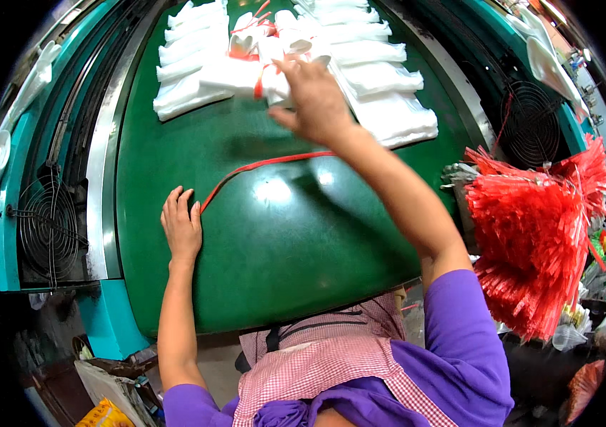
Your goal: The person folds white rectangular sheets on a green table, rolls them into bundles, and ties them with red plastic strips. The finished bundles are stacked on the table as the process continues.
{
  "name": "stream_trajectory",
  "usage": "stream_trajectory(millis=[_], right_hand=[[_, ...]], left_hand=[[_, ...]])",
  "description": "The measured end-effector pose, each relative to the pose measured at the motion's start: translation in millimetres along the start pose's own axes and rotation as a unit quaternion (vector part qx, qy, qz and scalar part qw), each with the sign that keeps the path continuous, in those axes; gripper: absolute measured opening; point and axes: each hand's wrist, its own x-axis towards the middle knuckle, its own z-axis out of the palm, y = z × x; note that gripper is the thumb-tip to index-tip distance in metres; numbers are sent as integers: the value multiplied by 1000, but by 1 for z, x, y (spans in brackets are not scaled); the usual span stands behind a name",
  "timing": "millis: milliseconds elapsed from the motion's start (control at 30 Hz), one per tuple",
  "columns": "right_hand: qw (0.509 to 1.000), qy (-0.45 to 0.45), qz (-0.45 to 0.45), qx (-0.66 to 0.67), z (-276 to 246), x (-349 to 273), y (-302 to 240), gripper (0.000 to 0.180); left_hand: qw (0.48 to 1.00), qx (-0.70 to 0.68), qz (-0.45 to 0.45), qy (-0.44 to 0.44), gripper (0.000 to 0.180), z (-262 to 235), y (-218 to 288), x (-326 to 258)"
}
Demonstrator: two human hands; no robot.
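Left hand [182,226] lies flat and open on the green bench [282,249], fingertips pinning the near end of a red strap [260,165] at mid-bench. Moving right, that strap runs up towards the right hand [314,99], which is closed around a white bag bundle [260,77] at the far edge. One red tie already shows there; the stacks beside it look untied, and a red strap bunch [530,235] hangs off the right edge.

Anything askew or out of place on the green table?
Mostly tidy: white bag stacks lie in rows. One red strap trails loose across the green table, from the left hand toward the right hand. No spill or damage visible.
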Motion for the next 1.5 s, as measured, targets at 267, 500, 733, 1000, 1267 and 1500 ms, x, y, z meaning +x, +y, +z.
stream_trajectory(millis=[267,500,733,1000,1267,1500], right_hand=[[959,-81,65,-265,-2,-44,169,52],[954,-193,188,-132,3,-50,227,16],[973,-201,98,-55,-60,-28,147,31],[682,242,260,639,-141,-32,13,11],[905,119,91,397,-78,-35,-55,29],[913,-371,-14,169,-85,-226,-54,75]], left_hand=[[1000,12,-15,-5,29,3,4,-3],[999,21,-19,-16,29,3,9,-1],[1000,25,-9,0,30,2,4,-1],[984,-65,161,50,89,-24,87,-21],[859,-506,-62,-42,46,-56,167,-39],[733,-584,-298,-182,69,-77,100,-128]])
